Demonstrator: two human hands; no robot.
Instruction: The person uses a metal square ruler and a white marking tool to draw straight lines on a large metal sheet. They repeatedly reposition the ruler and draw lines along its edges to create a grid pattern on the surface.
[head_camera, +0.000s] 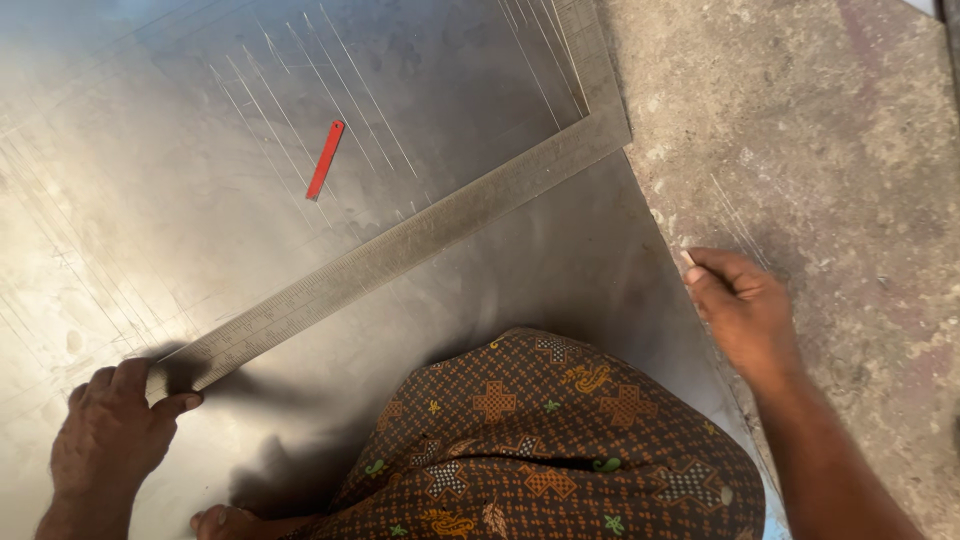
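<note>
We see the left hand (110, 425) pressed down on the near end of a long steel square (400, 245), fingers closed over its edge. The square, an L-shaped ruler with fine markings, lies flat across a smooth, scratched metal sheet (150, 180). The right hand (740, 310) rests at the sheet's edge on rough concrete floor (820, 150), fingers curled together. A thin red strip (325, 160) lies on the sheet.
</note>
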